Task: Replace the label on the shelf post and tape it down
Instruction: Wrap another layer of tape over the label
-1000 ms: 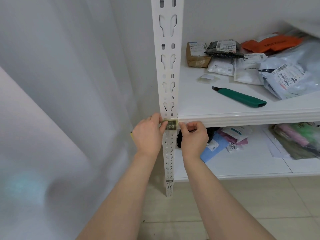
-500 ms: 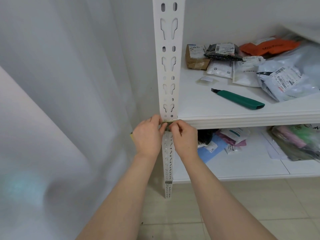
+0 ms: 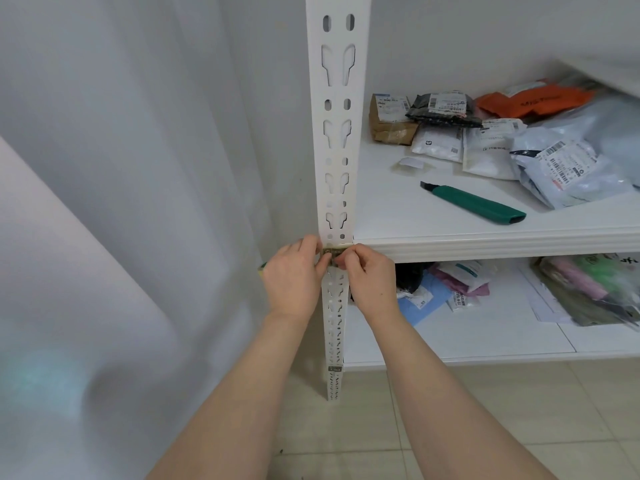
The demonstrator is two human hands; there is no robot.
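Nearest to us, our two bare forearms reach forward over the tiled floor (image 3: 346, 427) toward the white slotted shelf post (image 3: 337, 140). Our left hand (image 3: 292, 275) and right hand (image 3: 372, 277) meet on the front of the post, level with the edge of the upper shelf (image 3: 485, 244). Their fingers are curled in and pinching the small dark label (image 3: 331, 251), which sits against the post and is mostly hidden by our fingertips; we cannot tell whether any tape lies over it. Something yellow-green peeks out behind the left hand, too covered to identify. Farther down the post a second small label (image 3: 335, 368) is fixed near the lower shelf (image 3: 450, 341). Beyond our hands, on the upper shelf, lies a green utility knife (image 3: 474, 205), and behind it a heap of mailer bags and parcels (image 3: 502, 140).
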